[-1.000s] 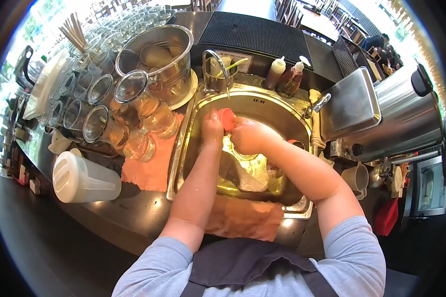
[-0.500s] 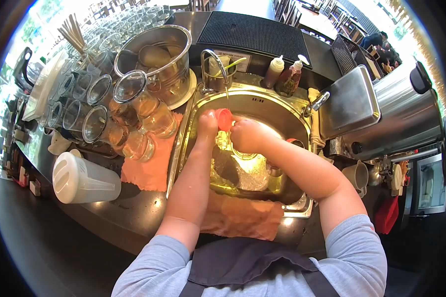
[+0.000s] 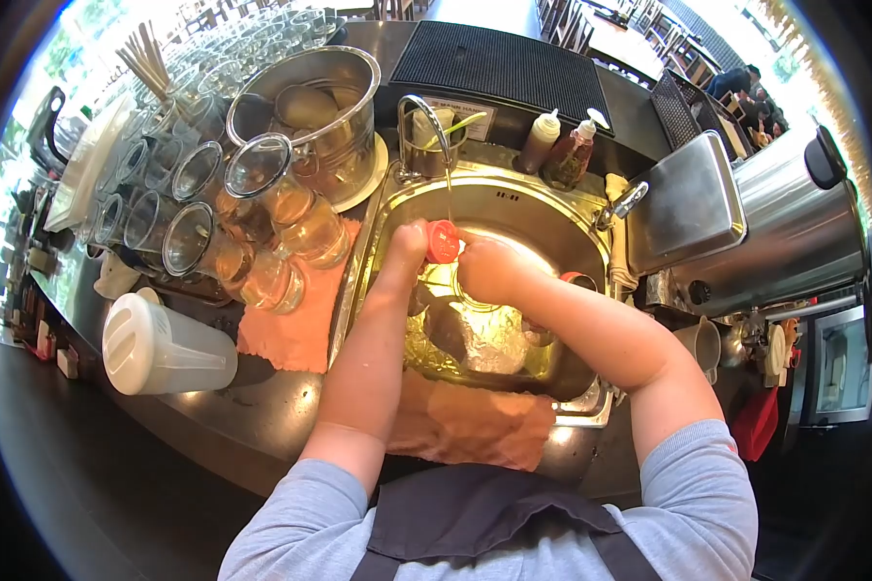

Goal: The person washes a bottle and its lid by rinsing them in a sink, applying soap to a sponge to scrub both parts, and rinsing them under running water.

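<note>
My left hand (image 3: 409, 244) is closed around a small red cup-like piece (image 3: 443, 242), below the thin stream from the curved tap (image 3: 443, 131). On the other side of the red piece is my right hand (image 3: 489, 269), its fingers curled with their tips at or close to its edge. Whether those fingers pinch anything is hidden by the back of the hand. Both hands are over the metal sink (image 3: 543, 208). Below them, water and a clear, shiny vessel (image 3: 494, 344) lie in the basin, partly covered by my right hand and forearm.
Left of the sink, glass carafes (image 3: 310, 228) stand on an orange cloth (image 3: 286, 344), beside a white lidded pitcher (image 3: 170, 347) and a metal bucket (image 3: 358, 121). Two squeeze or pump bottles (image 3: 541, 140) stand behind the basin. A steel container (image 3: 688, 198) is at right.
The red piece has turned slightly and sits a little lower and further right in view. Both hands moved with it, and the whole view shifted slightly.
</note>
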The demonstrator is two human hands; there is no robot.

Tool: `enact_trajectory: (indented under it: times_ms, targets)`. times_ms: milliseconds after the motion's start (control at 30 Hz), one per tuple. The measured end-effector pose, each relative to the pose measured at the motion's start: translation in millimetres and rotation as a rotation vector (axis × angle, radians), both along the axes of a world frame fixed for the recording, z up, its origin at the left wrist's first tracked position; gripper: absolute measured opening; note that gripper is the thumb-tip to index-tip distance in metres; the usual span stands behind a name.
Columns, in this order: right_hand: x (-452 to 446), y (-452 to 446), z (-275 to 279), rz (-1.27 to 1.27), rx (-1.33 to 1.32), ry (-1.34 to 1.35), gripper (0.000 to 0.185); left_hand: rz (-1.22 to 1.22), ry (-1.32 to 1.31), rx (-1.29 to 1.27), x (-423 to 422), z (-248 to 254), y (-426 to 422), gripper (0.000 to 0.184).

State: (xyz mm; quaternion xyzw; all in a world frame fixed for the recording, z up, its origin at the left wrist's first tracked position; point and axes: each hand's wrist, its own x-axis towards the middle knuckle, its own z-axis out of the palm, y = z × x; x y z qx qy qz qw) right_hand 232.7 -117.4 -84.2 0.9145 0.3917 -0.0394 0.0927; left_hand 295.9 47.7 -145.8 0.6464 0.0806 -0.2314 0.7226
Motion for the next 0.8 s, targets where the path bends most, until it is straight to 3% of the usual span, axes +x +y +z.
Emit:
enact_trajectory:
  times_ms: [67, 200, 267, 400, 433, 500, 633, 700, 767, 800]
  targets:
    - [-4.3, 6.6, 7.8, 0.065, -0.206, 0.062, 0.024, 0.029, -0.257, 0.116, 8.7, -16.7, -1.5, 0.030]
    - [-12.7, 8.5, 5.9, 0.085, -0.135, -0.010, 0.025, 0.019, -0.466, 0.122, 13.8, -18.4, -1.9, 0.032]
    - [-11.7, 13.8, 16.4, -0.009, 0.019, 0.151, 0.028, 0.093, -0.385, -0.072, 6.8, -8.1, -5.4, 0.029]
    - [-10.6, 12.5, 12.4, -0.021, 0.509, 0.219, 0.028, 0.129, -0.345, -0.115, 7.1, -14.5, -4.0, 0.024]
    - [-12.3, 14.8, 15.9, -0.022, 0.510, 0.220, 0.028, 0.138, -0.354, -0.122, 8.3, -18.1, -3.6, 0.023]
    - [-18.3, 18.4, 25.3, -0.229, 0.626, 0.405, 0.028, 0.146, -0.362, -0.128, 9.0, -24.2, -2.2, 0.022]
    - [-19.8, 15.6, 23.9, -0.358, 0.778, 0.538, 0.025, 0.097, -0.705, 0.152, 7.2, -24.2, -1.0, 0.024]
    - [-19.7, 11.0, 19.3, -0.490, 0.999, 0.691, 0.021, 0.088, -0.809, 0.225, 4.0, -19.1, -1.8, 0.024]
    - [-21.3, 11.0, 25.5, -0.492, 0.993, 0.741, 0.020, 0.126, -0.392, -0.052, -0.6, -13.1, -5.2, 0.027]
    - [-22.8, 10.8, 30.2, -0.496, 0.986, 0.789, 0.020, 0.122, -0.392, -0.052, -2.5, -8.2, -5.7, 0.027]
